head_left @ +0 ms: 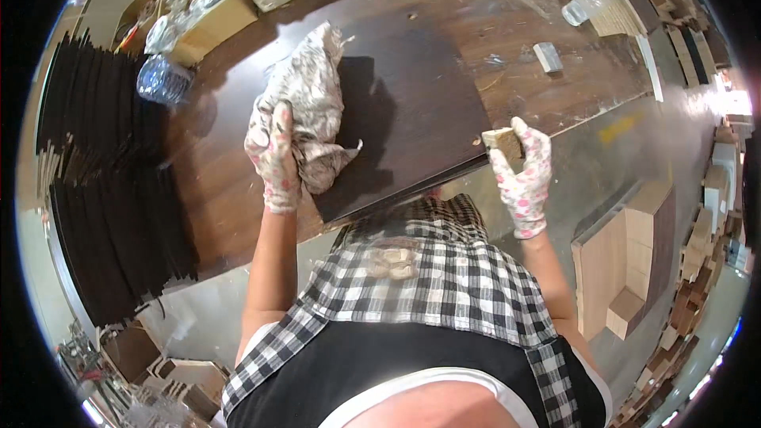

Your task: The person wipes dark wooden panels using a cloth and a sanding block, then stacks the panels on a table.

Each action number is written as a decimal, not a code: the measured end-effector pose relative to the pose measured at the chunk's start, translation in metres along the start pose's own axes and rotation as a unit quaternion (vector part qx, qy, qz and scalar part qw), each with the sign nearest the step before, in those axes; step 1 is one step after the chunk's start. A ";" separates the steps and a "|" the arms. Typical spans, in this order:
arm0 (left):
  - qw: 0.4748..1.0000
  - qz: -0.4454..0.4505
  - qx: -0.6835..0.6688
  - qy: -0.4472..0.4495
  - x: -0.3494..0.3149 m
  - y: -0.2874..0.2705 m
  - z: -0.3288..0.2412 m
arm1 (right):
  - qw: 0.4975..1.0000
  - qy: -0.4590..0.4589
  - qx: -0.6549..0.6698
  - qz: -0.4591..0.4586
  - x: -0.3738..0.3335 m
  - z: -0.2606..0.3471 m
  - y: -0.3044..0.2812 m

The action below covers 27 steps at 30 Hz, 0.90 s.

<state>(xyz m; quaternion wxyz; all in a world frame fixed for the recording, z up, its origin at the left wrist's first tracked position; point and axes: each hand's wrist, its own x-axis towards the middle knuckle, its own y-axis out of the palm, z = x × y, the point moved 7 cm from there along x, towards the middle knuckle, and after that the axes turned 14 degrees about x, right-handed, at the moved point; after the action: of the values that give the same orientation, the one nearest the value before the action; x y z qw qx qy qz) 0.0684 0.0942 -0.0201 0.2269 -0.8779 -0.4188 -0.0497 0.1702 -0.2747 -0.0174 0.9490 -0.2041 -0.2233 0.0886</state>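
Both of my hands wear white gloves with pink spots. In my left hand [276, 154] is a crumpled, stained whitish rag [313, 95], held up over the left part of a dark brown panel [420, 79]. The fingers and thumb are closed on the cloth, which hangs down toward me. My right hand [525, 178] pinches a small tan block [502, 143] between thumb and fingers at the panel's right near corner. What the block is made of I cannot tell. The panel lies flat on the wooden table [218, 214], its near edge along the table's front.
Dark strips [103, 111] are stacked at the left, beside a clear plastic bottle [164, 79]. A cardboard box [214, 28] stands at the back left. A pale block [548, 57] and another clear bottle [590, 4] lie at the right. A wooden carton [626, 246] stands on the floor.
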 end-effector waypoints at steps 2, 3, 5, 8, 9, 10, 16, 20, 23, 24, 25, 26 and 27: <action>1.000 -0.016 0.013 -0.011 0.002 -0.013 0.025 | 0.999 -0.036 -0.034 0.020 -0.020 0.010 0.021; 1.000 -0.013 -0.012 -0.023 0.002 -0.017 0.031 | 0.998 -0.052 -0.002 0.026 -0.030 0.020 0.035; 0.994 -0.003 -0.083 -0.064 -0.002 -0.021 0.041 | 0.990 -0.073 0.059 0.101 -0.046 0.037 0.074; 0.987 0.043 -0.147 -0.049 0.004 0.003 0.036 | 0.948 -0.190 0.109 0.230 -0.057 0.068 0.133; 0.986 0.082 -0.147 -0.017 0.010 0.008 0.031 | 0.926 -0.202 0.138 0.288 -0.065 0.079 0.157; 0.986 0.101 -0.115 -0.059 0.008 0.011 0.034 | 0.904 -0.235 0.155 0.323 -0.073 0.094 0.176; 0.983 0.151 -0.088 -0.049 0.013 0.029 0.034 | 0.874 -0.295 0.176 0.343 -0.072 0.116 0.194; 0.982 0.148 -0.103 -0.055 0.014 0.026 0.047 | 0.927 -0.256 0.093 0.256 -0.064 0.088 0.155; 0.983 0.140 -0.090 -0.074 0.015 0.030 0.064 | 0.952 -0.233 0.007 0.198 -0.039 0.046 0.102; 0.986 0.146 -0.057 -0.062 0.016 0.028 0.068 | 0.974 -0.177 -0.025 0.143 -0.032 0.026 0.079; 0.988 0.139 -0.050 -0.050 0.017 0.023 0.074 | 0.988 -0.118 -0.055 0.085 -0.032 0.008 0.056; 0.992 0.123 -0.039 -0.014 0.020 0.016 0.080 | 0.990 -0.096 -0.094 0.043 -0.022 -0.005 0.033; 0.995 0.096 -0.012 0.039 0.022 0.005 0.090 | 0.989 -0.075 -0.128 0.001 -0.010 -0.020 0.012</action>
<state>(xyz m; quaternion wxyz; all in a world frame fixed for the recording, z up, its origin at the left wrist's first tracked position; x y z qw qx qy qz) 0.0774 0.1467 -0.0961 0.2365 -0.9140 -0.3229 -0.0669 0.1695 -0.2735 -0.0422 0.8954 -0.3171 -0.3031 0.0755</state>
